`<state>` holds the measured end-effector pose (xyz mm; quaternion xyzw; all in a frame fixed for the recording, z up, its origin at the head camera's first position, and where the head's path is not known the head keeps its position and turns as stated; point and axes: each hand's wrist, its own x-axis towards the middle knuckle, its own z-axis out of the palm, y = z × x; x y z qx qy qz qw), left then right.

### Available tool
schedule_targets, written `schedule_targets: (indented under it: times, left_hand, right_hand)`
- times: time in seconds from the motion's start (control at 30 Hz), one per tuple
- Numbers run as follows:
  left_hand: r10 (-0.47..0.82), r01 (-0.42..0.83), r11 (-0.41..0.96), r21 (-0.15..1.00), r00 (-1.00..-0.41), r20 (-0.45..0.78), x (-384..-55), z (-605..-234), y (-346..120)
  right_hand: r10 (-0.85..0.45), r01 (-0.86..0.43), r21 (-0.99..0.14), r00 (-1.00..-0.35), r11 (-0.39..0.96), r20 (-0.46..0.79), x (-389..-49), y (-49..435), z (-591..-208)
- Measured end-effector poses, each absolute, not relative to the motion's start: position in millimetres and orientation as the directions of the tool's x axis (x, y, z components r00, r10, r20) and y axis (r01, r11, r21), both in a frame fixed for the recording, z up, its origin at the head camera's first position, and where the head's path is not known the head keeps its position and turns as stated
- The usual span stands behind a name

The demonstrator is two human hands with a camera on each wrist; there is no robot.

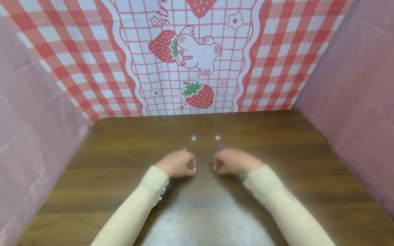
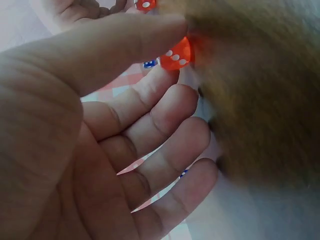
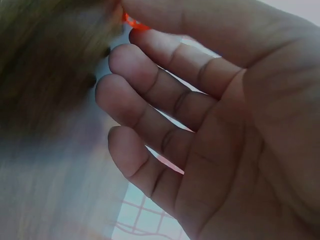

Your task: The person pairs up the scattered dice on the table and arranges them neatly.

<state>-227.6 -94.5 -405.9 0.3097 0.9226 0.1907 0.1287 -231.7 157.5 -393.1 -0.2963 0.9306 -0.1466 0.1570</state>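
Between thumb and index fingertip, my left hand (image 1: 178, 164) pinches a translucent orange-red die (image 2: 176, 56) with white dots, low over the wooden table. Its other fingers are loosely bent, their tips close to the tabletop. Across a small gap, my right hand (image 1: 235, 162) mirrors this pose. It pinches another orange-red die (image 3: 134, 22), mostly hidden behind the thumb. Just beyond the right knuckles lies a blue die (image 1: 220, 146), and a small bluish die (image 1: 184, 149) peeks out past the left hand.
Farther back on the brown wooden table (image 1: 123, 143) lie two small pale dice, a left one (image 1: 193, 138) and a right one (image 1: 217, 137). A red checked strawberry cloth (image 1: 274, 68) hangs behind the table. Pink cloth walls (image 1: 354, 102) flank both sides.
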Motion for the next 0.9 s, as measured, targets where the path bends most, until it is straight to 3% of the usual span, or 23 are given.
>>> schedule_targets:
  times: [0.53, 0.9]
  left_hand:
    - [0.617, 0.526, 0.745, 0.410, -0.778, -0.121, -226.8, -404.4, -93.4]
    - [0.644, 0.518, 0.716, 0.468, -0.749, -0.156, -228.1, -409.0, -92.8]
  right_hand:
    - [-0.592, -0.511, -0.350, -0.785, 0.785, -0.184, -233.3, 154.6, -392.2]
    - [-0.627, -0.539, -0.361, -0.753, 0.761, -0.198, -230.2, 155.1, -393.6]
